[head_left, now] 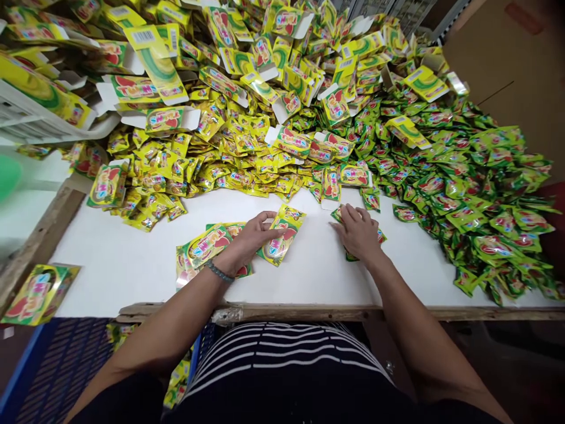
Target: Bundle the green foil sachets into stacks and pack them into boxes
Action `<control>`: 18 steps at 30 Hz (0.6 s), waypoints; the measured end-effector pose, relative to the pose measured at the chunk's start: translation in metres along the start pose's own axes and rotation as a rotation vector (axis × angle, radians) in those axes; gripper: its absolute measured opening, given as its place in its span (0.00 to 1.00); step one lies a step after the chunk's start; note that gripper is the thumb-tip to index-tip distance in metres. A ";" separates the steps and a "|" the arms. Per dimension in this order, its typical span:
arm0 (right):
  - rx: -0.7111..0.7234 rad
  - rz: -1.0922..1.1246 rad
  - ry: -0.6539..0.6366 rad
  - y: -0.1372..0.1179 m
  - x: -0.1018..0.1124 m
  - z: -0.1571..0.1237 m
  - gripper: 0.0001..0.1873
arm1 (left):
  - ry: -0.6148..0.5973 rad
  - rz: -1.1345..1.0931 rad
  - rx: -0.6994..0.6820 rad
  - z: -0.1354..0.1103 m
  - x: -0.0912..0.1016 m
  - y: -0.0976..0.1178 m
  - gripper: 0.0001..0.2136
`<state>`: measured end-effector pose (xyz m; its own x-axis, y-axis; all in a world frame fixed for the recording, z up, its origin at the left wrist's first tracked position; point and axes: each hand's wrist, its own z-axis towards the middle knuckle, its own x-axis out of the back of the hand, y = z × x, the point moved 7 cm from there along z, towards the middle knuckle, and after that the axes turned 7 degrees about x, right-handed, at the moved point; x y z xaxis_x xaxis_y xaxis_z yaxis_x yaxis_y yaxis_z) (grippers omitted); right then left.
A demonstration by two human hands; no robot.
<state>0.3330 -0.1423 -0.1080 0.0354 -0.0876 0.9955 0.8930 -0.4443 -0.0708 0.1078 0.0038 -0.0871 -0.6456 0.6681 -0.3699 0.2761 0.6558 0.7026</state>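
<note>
My left hand (pixel 249 244) is closed on a flat yellow-and-green printed carton (pixel 286 227), thumb across its front, tilted just above the white tabletop. Under my left wrist lie several more flattened cartons (pixel 207 246), overlapping one another. My right hand (pixel 359 232) has its fingers curled down over small green sachets (pixel 351 257) on the table. Most of those sachets are hidden beneath the palm. Just beyond that hand, one loose green sachet (pixel 371 199) and a small upright-printed carton (pixel 331 184) lie at the edge of the heap.
A heap of yellow sachets (pixel 238 141) spreads along the back, with many cartons (pixel 154 65) on top. Green sachets (pixel 494 224) pile up on the right. A white plastic basket (pixel 53 121) stands left; a blue crate (pixel 57 365) sits below the table's wooden edge (pixel 300 312).
</note>
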 end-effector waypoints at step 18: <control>-0.331 1.044 0.228 -0.026 0.015 -0.007 0.22 | 0.027 0.283 -0.119 0.007 0.007 -0.005 0.22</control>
<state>0.3074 -0.1383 -0.0913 0.5847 -0.7024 0.4059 0.3086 -0.2702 -0.9120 0.1070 0.0077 -0.0974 -0.5743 0.8075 -0.1344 0.3629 0.3984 0.8424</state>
